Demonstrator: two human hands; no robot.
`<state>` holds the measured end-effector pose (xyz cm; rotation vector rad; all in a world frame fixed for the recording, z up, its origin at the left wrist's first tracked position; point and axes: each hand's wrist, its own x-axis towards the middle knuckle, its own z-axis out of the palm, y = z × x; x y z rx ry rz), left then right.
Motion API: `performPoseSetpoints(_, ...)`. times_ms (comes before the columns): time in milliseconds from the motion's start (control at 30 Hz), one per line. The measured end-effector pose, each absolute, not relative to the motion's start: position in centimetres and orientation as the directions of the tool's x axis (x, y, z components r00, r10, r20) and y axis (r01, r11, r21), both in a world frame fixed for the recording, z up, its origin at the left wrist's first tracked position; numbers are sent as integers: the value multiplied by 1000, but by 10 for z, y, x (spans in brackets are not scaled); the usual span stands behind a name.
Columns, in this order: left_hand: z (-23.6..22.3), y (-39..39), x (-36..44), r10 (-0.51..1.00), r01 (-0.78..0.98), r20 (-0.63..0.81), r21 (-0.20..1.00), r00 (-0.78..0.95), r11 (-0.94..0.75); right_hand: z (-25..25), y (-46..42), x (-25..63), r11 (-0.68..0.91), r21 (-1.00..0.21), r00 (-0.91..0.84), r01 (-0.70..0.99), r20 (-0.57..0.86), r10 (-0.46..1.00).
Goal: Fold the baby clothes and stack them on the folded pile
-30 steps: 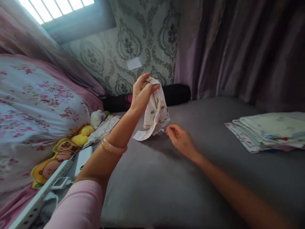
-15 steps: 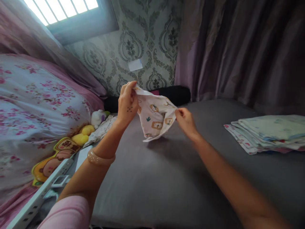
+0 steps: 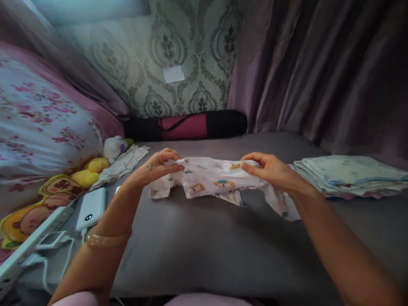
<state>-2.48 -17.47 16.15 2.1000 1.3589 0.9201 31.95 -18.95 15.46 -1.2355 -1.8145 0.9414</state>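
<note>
A small white baby shirt (image 3: 208, 180) with tan and green prints is stretched sideways between my hands, just over the grey bed sheet (image 3: 204, 250). My left hand (image 3: 156, 166) pinches its left upper edge between thumb and fingers. At the opposite end, my right hand (image 3: 266, 168) grips the same upper edge, thumb toward me. Short sleeve-like parts hang down below each hand, and the lower part is bunched. A stack of folded cloths (image 3: 353, 174) lies on the bed to the right, partly behind my right wrist.
Along the wall lies a black and maroon long bag (image 3: 185, 126). On the left are a patterned cloth (image 3: 123, 165), plush toys (image 3: 113, 148), a white power bank (image 3: 92, 208) and a power strip (image 3: 35, 238) with cables. Curtains (image 3: 287, 68) hang at the right.
The shirt went from hanging tilted, left hand high, to being held level and lower. My right hand moved right, widening the spread. The view tipped downward, showing more of the long bag.
</note>
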Motion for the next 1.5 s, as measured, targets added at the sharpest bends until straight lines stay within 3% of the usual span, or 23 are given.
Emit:
performPoseSetpoints(67,139,-178,-22,934,518,46,822,355,-238,138,-187,324,287,-821,-321,493,135,938)
performPoseSetpoints(133,114,-182,-14,923,461,-95,882,374,-96,124,-184,328,312,-772,-352,554,123,928)
performPoseSetpoints(233,81,-187,-2,916,480,-156,876,369,-44,105,-183,330,308,-749,-413,586,51,909)
performPoseSetpoints(300,65,-189,3,918,593,-170,800,360,-84,95,-183,331,275,-754,-453,596,-33,891)
performPoseSetpoints(433,51,-191,5,929,806,-120,544,349,-233,81,-186,332,247,-670,-416,700,-101,904)
performPoseSetpoints(533,61,-196,15,938,841,124,418,323,-345,78,-192,330,304,-631,-392,714,-1,920)
performPoseSetpoints(600,75,-201,31,907,825,290,394,306,-404,80,-198,326,366,-630,-399,685,97,912)
performPoseSetpoints(667,88,-206,52,888,759,291,464,356,-456,84,-204,322,418,-617,-399,667,178,900)
performPoseSetpoints(767,96,-212,81,880,677,153,584,450,-447,90,-213,316,471,-577,-396,667,260,880)
performPoseSetpoints(933,85,-216,98,927,771,43,542,373,-335,95,-228,311,528,-539,-413,656,329,849)
performPoseSetpoints(1033,84,-219,96,929,750,-34,601,368,-276,95,-235,308,567,-524,-431,635,369,823)
performPoseSetpoints(1233,90,-225,89,894,426,-160,904,419,-38,97,-242,303,613,-497,-449,614,418,790)
performPoseSetpoints(1367,92,-230,88,906,227,-212,965,366,134,96,-244,302,608,-482,-443,631,420,792)
performPoseSetpoints(1500,93,-235,89,941,161,-198,974,273,158,95,-245,302,587,-461,-438,665,396,807)
